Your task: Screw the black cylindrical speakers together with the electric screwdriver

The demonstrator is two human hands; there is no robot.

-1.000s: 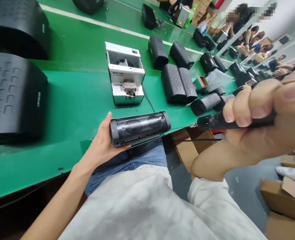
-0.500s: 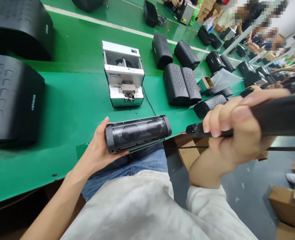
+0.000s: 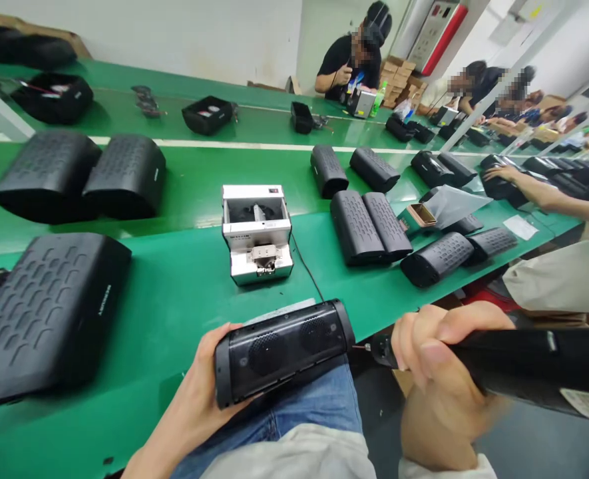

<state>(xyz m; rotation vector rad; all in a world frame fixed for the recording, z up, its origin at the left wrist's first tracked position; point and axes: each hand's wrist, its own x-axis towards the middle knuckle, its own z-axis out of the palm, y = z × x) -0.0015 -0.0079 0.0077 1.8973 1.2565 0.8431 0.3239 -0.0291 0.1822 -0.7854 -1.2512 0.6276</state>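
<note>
A long black speaker housing (image 3: pixel 284 349) with perforated round patches is held at the bench edge, over my lap. My left hand (image 3: pixel 207 369) grips its left end, thumb on top and fingers beneath. In my right hand (image 3: pixel 444 352) is a black electric screwdriver (image 3: pixel 518 366), its body running off to the right. The thin bit points left at the housing's right end cap; whether it touches a screw there I cannot tell. Just behind the housing stands a silver screw feeder (image 3: pixel 258 233) with a dark cable.
Large black patterned casings (image 3: pixel 54 313) stand at left, and several smaller casings (image 3: pixel 357 226) stand right of centre. A small open box (image 3: pixel 418 216) and a plastic bag (image 3: pixel 456 206) lie among them. A co-worker's arm (image 3: pixel 548 189) reaches in from the right; other people sit farther back.
The head view has tilted up, so the bench and people behind show more. The screwdriver bit remains at the housing's right end, and both hands keep their holds.
</note>
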